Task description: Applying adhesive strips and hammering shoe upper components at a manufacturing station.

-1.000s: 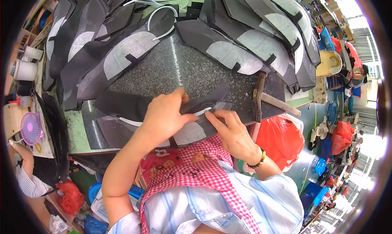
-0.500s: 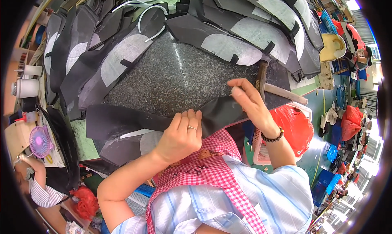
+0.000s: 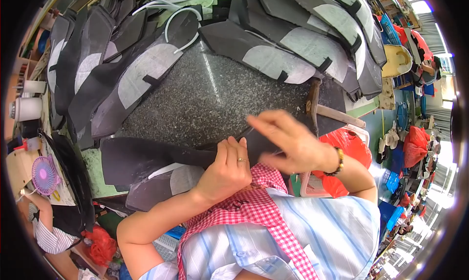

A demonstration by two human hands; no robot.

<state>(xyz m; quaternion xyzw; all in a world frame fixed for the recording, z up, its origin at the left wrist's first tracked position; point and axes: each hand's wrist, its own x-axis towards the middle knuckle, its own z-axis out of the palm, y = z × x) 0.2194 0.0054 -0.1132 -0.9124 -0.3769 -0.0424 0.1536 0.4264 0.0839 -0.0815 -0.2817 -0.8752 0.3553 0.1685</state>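
One black flexible strip (image 3: pixel 141 155) lies over a grey-patched dark panel (image 3: pixel 151 189) at the speckled slab's (image 3: pixel 195 109) near edge. The left hand (image 3: pixel 227 170) pinches it, fingertips bunched; the right hand (image 3: pixel 293 145) spreads loose, blurred fingers — contact unclear. Likely smoothing or folding is underway — continuing calls for a steady left pinch.
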